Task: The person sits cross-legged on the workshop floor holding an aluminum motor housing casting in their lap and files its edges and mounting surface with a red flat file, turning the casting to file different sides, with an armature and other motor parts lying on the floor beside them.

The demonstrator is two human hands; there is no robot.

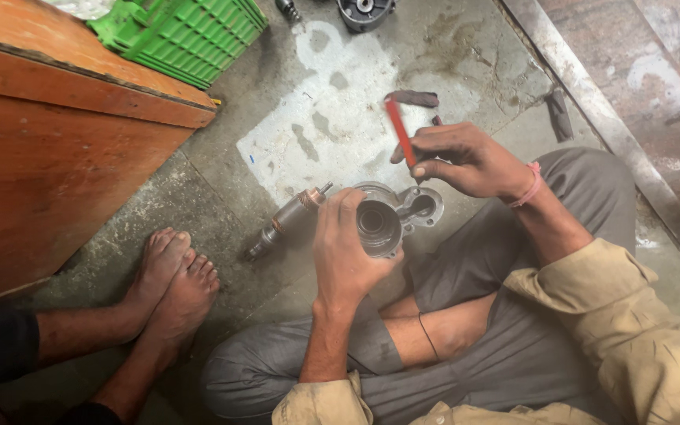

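- Head view, looking straight down at a person sitting cross-legged on a concrete floor (466, 55), grey trousers, tan sleeves.
- I've got the left hand (345, 248) clenched around a metal housing (383, 220), fingers wrapped over its left side, thumb side towards me; the round bore faces up at the camera.
- The housing sits at centre, held just above the lap, with a smaller round opening on its flange to the right.
- The right hand (466, 161) is pinched on a red tool (400, 132), holding it near its lower end; the shaft sticks up and away, tilted left. I can't tell what sort of tip it has, the fingers hide it.
- That hand hovers just far-right of the housing, close to the flange; whether the tool touches it I can't say.
- A pink band circles the right wrist.
- On the floor just left of the housing lies an armature (286, 220), coppery at its upper end, pointing up-right.
- Far left, a green crate (186, 35) rests beside a wooden cabinet (49, 157).
- Near left, another person's bare feet (171, 279) rest crossed on the floor.
- Far centre, a dark round part (365, 12) at the frame edge.
- A metal rail (592, 102) runs diagonally on the right.
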